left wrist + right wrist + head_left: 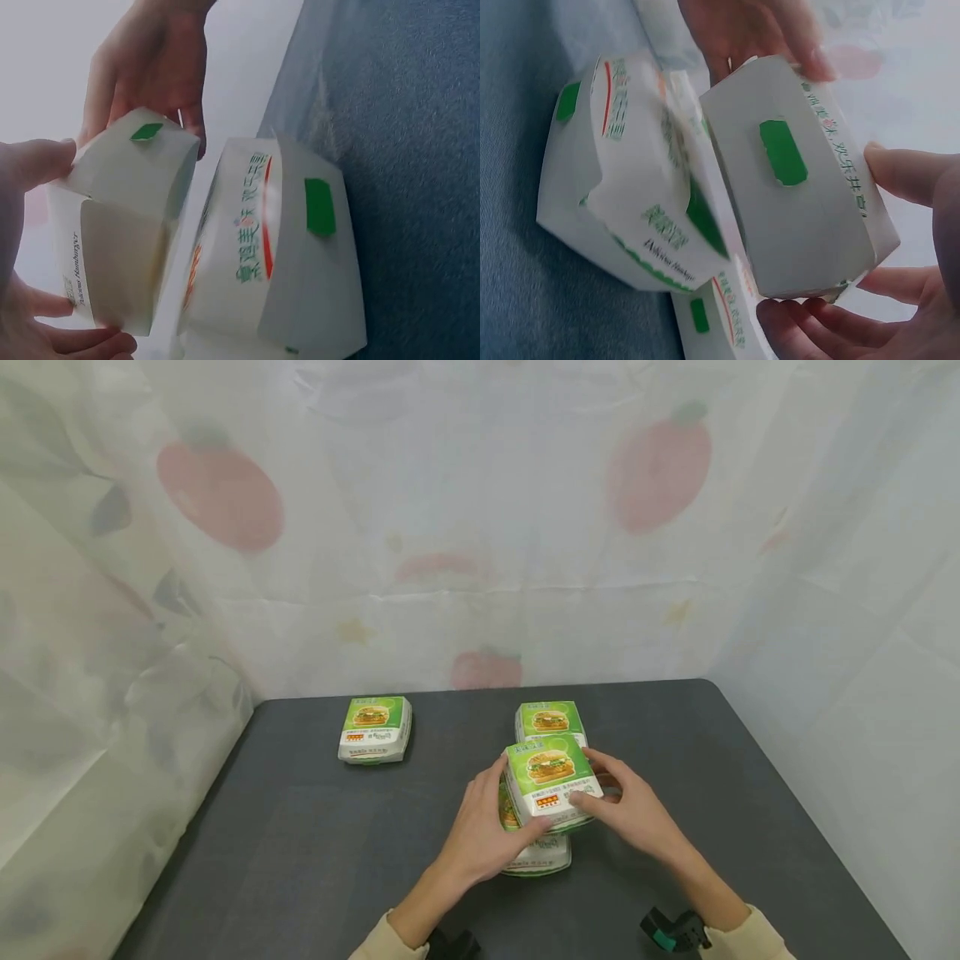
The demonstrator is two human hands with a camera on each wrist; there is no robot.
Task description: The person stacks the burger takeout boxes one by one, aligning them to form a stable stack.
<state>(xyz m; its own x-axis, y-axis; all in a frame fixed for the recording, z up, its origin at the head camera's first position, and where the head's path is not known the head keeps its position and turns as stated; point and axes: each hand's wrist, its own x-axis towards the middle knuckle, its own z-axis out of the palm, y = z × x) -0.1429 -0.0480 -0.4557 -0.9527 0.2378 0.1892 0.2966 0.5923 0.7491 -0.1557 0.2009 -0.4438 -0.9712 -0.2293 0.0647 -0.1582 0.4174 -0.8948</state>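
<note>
Both hands hold a green and white burger box (553,770), raised over the table. My left hand (483,827) grips its left side, thumb at the near edge. On the opposite side, my right hand (633,806) has its thumb on the top near the front edge and its fingers along the side. Below it, partly hidden, a second burger box (542,858) lies on the table; the left wrist view shows a gap between this lower box (300,255) and the held box (124,259). Just beyond stands a third burger box (551,717), its near part covered.
Another burger box (375,731) sits apart at the back left of the dark table (315,852). A pale curtain (480,527) printed with fruit hangs behind the table's far edge and along both sides.
</note>
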